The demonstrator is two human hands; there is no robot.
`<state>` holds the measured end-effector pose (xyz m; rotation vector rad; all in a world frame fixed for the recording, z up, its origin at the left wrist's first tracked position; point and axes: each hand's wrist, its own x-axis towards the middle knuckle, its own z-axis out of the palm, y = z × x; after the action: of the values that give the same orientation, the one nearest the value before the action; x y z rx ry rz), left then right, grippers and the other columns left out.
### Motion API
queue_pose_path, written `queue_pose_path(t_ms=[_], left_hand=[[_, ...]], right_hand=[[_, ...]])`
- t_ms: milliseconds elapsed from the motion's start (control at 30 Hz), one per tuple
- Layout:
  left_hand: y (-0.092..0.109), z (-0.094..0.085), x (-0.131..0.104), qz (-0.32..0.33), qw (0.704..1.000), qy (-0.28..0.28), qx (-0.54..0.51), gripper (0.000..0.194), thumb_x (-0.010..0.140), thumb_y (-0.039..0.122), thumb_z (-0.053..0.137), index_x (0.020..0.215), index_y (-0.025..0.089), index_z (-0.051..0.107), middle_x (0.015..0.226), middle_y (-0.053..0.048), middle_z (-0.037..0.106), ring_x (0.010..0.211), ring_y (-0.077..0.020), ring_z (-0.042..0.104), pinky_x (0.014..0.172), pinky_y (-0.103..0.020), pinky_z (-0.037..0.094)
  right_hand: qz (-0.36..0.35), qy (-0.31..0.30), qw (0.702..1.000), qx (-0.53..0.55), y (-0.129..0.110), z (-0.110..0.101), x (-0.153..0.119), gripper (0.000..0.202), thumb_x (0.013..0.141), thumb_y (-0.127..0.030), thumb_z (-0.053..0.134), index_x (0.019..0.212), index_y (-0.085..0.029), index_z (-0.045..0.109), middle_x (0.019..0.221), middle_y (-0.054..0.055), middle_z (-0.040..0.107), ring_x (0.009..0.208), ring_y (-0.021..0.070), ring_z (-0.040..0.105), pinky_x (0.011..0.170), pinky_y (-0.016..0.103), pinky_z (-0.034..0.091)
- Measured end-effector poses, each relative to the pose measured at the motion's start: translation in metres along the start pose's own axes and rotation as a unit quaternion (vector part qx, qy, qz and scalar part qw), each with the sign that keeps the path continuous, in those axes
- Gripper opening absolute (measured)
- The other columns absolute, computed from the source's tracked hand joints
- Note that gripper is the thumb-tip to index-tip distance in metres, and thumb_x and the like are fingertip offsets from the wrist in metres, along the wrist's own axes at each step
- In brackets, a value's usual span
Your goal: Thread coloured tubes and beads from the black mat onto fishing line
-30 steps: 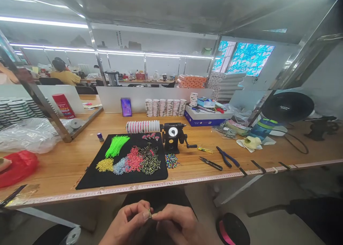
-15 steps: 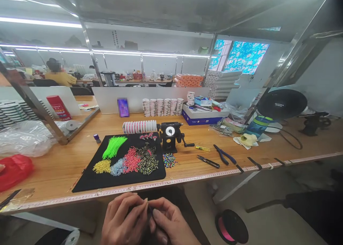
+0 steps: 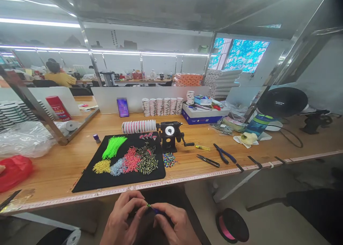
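Note:
Just below the table's front edge, my left hand (image 3: pixel 128 216) is closed in a pinch at a small bright-green piece (image 3: pixel 148 205), too small to name. My right hand (image 3: pixel 173 221) meets it from the right, thumb and forefinger closed on a slim dark blue piece (image 3: pixel 157 211). The fingertips of both hands nearly touch; whether the green and blue parts are joined I cannot tell. Beyond the hands, a black mat (image 3: pixel 91 182) bears green thin sticks (image 3: pixel 114 146), gold pieces (image 3: pixel 102 166), pale blue pieces (image 3: pixel 117 166), red pieces (image 3: pixel 132 159) and dark patterned barrel-shaped pieces (image 3: pixel 148 164).
A black hand-cranked winder (image 3: pixel 168 146) stands behind the mat, with a row of white spools (image 3: pixel 138 126) on its shaft. To the right lie multicoloured beads (image 3: pixel 168 160), scissors-like snips (image 3: pixel 208 161) and pliers (image 3: pixel 224 153). A spool with pink line (image 3: pixel 226 229) is below the table.
My fingers have spread slightly apart, and the green and dark blue pieces between them now show. The right hand has shifted a little to the right.

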<state>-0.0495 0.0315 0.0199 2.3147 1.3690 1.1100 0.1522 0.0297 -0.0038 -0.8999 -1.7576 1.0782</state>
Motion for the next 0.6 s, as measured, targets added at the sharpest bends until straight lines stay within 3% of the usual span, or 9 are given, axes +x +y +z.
queue_pose_path(t_ms=[100, 200, 467, 600], left_hand=[[-0.001, -0.002, 0.000, -0.007, 0.999, -0.023, -0.031, 0.012, 0.094, 0.026, 0.060, 0.088, 0.023, 0.069, 0.090, -0.004, 0.066, 0.083, -0.0159, 0.068, 0.073, -0.022, 0.056], [0.001, -0.004, 0.001, -0.019, 0.998, -0.039, -0.045, 0.013, 0.094, 0.027, 0.060, 0.087, 0.022, 0.070, 0.089, -0.005, 0.067, 0.081, -0.0165, 0.069, 0.073, -0.023, 0.057], [0.011, -0.011, 0.006, -0.091, 0.981, -0.113, -0.126, 0.022, 0.096, 0.034, 0.056, 0.084, 0.022, 0.070, 0.091, -0.005, 0.066, 0.084, -0.0174, 0.068, 0.078, -0.026, 0.056], [0.015, -0.011, 0.006, -0.123, 0.972, -0.136, -0.148, 0.027, 0.096, 0.038, 0.055, 0.082, 0.021, 0.070, 0.092, -0.005, 0.065, 0.084, -0.0173, 0.067, 0.079, -0.025, 0.054]], right_hand=[[-0.095, -0.007, 0.991, -0.095, -0.002, -0.009, 0.000, 0.033, 0.104, -0.036, 0.046, 0.116, -0.015, 0.069, 0.090, 0.009, 0.075, 0.077, 0.0193, 0.069, 0.071, 0.026, 0.052], [-0.142, -0.016, 0.977, -0.156, -0.002, -0.014, 0.000, 0.030, 0.105, -0.030, 0.045, 0.121, -0.016, 0.065, 0.096, 0.011, 0.076, 0.082, 0.0214, 0.071, 0.073, 0.027, 0.054], [-0.157, -0.080, 0.956, -0.233, -0.011, -0.029, 0.004, 0.032, 0.106, -0.028, 0.042, 0.121, -0.013, 0.066, 0.096, 0.015, 0.076, 0.084, 0.0255, 0.072, 0.073, 0.032, 0.055], [-0.125, -0.097, 0.963, -0.218, -0.015, -0.035, 0.004, 0.035, 0.105, -0.033, 0.046, 0.119, -0.012, 0.070, 0.095, 0.014, 0.077, 0.083, 0.0260, 0.073, 0.074, 0.032, 0.055]])
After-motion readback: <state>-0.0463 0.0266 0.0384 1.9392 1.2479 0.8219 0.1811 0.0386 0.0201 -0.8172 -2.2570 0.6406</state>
